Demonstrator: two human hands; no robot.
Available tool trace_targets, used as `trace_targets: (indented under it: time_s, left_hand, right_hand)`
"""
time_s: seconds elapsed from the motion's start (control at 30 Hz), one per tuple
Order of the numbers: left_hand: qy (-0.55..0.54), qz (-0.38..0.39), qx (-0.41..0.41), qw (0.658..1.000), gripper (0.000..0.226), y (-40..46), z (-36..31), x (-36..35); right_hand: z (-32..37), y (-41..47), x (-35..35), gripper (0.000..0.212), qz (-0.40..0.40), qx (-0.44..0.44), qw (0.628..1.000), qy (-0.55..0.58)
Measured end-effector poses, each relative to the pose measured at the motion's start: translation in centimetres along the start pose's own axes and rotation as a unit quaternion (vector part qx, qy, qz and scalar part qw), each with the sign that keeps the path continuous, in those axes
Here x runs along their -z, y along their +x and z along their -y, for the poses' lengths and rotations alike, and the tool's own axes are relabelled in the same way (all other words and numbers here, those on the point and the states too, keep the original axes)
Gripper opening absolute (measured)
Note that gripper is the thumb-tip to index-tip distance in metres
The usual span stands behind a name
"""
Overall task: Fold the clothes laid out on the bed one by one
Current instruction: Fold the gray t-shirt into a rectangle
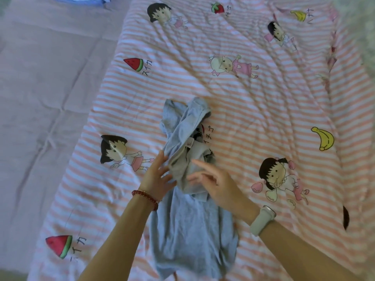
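Head view shows both hands close together over the middle of a light blue garment [192, 230] that lies on the bed. The left hand [157, 177] has its fingers straight and spread, and the fingertips touch the left edge of the bunched grey-blue part [182, 171] of the garment. The right hand [215, 185] is on the other side of the same bunch, fingers stretched and relaxed, pointing toward the left hand; I cannot tell if it touches the cloth or hangs just above it. Neither hand grips anything, and the bunch sits between them. The garment has its long axis running away from the person: the wide lower part lies near the body, under and between the two forearms, and the twisted upper part [186, 118] goes further up the bed, beyond the fingertips. Both hands are about equally near to the bunch, the left one a little closer to the cloth. In my judgement the next move must open and flatten the twisted upper part, so the hands need to reach forward along this axis. Both forearms come in from the lower edge and meet at an angle; the left wrist wears a red bead bracelet [145, 196] and the right wrist a pale watch [261, 220]. Around lies the striped cartoon bedcover [263, 102], and a blue cloth [81, 0] is far at the upper left corner.
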State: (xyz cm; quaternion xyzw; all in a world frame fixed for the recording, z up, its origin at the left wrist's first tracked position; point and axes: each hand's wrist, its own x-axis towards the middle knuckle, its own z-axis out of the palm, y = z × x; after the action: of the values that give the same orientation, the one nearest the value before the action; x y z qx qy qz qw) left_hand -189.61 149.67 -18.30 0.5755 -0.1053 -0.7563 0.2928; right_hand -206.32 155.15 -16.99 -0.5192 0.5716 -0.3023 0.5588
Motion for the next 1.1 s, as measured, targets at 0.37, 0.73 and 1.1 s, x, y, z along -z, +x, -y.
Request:
trace_targets:
  time_s: [0.37, 0.73, 1.1]
  left_hand:
    - [0.37, -0.11, -0.238, 0.892, 0.078, 0.6, 3.3, -3.6]
    - [0.329, -0.143, -0.215, 0.908, 0.019, 2.9, -2.3, 1.8]
    - [0.393, -0.167, -0.267, 0.864, 0.014, 3.6, -7.7, 5.4]
  right_hand:
    - [-0.1, 6.0, 2.6, 0.029, -0.055, -0.038, 0.996, 0.065]
    - [-0.7, 12.1, 6.2, 0.07, -0.006, 0.035, 0.88, -0.474]
    - [1.4, 20.1, 6.4, 0.042, 0.078, 0.122, 0.762, -0.632]
